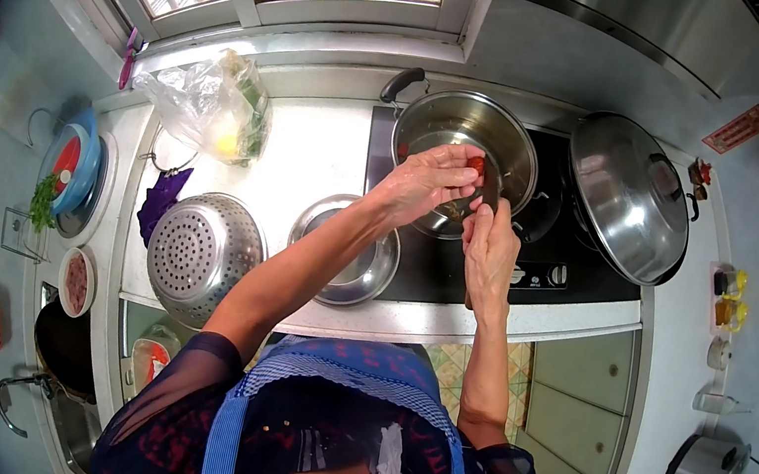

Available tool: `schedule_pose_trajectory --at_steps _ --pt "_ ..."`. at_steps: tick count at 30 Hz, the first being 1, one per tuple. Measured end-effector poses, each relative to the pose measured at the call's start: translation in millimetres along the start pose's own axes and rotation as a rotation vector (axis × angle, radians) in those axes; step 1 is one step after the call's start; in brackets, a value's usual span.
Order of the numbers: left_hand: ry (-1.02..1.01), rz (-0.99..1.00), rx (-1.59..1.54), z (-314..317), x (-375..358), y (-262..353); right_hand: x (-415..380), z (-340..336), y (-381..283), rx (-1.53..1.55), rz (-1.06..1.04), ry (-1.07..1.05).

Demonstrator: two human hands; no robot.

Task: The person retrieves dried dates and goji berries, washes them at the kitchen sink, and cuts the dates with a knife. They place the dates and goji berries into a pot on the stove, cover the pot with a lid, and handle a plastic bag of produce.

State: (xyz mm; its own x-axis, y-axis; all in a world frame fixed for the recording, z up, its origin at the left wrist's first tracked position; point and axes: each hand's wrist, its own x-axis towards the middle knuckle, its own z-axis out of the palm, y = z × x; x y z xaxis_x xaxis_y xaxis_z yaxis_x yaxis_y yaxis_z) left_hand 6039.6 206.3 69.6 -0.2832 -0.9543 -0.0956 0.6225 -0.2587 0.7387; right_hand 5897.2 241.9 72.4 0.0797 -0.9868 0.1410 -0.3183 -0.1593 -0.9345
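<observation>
Above the open steel pot [524, 151], my left hand [424, 182] pinches a small red piece of food [478, 165] between its fingertips; its kind is unclear. My right hand [492, 251] is closed around a knife, and the dark blade [491, 187] points up beside the red piece. Some small bits lie on the pot's bottom, partly hidden by my hands. A shallow steel bowl [380, 272] sits on the counter below my left forearm.
A large lidded wok [621, 202] occupies the right side of the black stove [530, 297]. To the left are an upturned steel colander [201, 252] and a clear plastic bag [212, 99] with food inside. A dish of meat [77, 280] stands farther left.
</observation>
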Motion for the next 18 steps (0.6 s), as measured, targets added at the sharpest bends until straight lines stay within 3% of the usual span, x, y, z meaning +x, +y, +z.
schedule_pose_trajectory --at_steps 16,18 --pt "0.167 0.026 0.118 4.3 -4.0 -8.2 12.8 9.1 -2.7 -0.097 -0.037 -0.006" --pt "0.2 0.029 0.161 2.3 -2.8 -7.7 18.3 5.9 0.0 -0.271 -0.132 -0.045"
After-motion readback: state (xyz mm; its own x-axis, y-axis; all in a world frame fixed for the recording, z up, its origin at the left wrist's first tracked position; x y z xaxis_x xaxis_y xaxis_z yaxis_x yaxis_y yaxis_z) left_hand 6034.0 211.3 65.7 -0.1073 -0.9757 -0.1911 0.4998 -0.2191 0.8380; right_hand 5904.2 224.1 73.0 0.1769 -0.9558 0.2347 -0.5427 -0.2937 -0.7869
